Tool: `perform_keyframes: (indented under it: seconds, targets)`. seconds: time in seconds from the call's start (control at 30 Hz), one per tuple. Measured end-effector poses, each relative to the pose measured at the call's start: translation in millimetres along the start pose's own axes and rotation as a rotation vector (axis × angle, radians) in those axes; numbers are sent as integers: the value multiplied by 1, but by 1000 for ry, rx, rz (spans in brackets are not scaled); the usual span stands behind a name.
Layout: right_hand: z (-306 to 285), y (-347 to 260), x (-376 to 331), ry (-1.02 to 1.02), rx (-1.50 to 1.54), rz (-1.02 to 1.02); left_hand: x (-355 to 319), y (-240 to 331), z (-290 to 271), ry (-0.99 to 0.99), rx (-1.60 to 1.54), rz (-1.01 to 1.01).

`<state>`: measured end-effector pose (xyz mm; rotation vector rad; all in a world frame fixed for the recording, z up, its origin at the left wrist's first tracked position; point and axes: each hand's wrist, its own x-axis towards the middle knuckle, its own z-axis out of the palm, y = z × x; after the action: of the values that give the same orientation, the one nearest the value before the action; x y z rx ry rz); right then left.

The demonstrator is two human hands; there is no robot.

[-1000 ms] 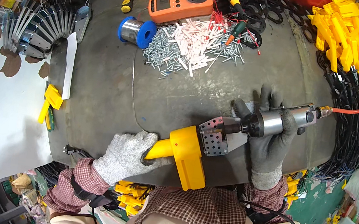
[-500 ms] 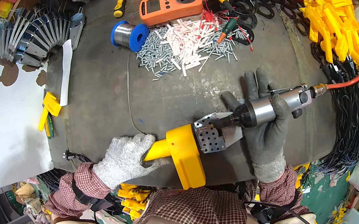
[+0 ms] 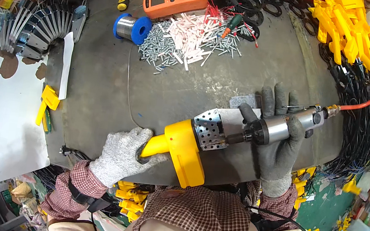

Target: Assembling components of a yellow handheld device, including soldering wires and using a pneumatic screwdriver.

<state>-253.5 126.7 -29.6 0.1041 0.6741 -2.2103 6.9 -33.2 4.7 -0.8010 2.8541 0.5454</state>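
Head view: the left hand [image 3: 123, 154], fingers curled, grips a yellow handle [image 3: 156, 145], and the right hand [image 3: 277, 159], fingers mostly straight, thumb-holds a silver drill [image 3: 278, 129], both over the desk [image 3: 95, 84].

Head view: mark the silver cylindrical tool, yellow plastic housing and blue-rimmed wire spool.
Silver cylindrical tool [image 3: 278, 128], head view: metal barrel.
Yellow plastic housing [image 3: 184, 151], head view: wide body.
Blue-rimmed wire spool [image 3: 125, 27], head view: wound wire.

On the workbench [image 3: 95, 79], 1 spool [image 3: 131, 29] left of the screw pile [image 3: 157, 48], multimeter [image 3: 175, 0] behind it, cables [image 3: 360, 112] far right
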Motion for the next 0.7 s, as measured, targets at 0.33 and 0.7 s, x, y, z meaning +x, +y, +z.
perform_keyframes:
  seconds: [0.33, 0.7]
  targets:
    - [-14, 3, 1, 5, 49, -32, 0, -1, 2, -6, 10, 10]
    - [14, -10, -2, 0, -133, -70, 2, -3, -1, 2, 4, 15]
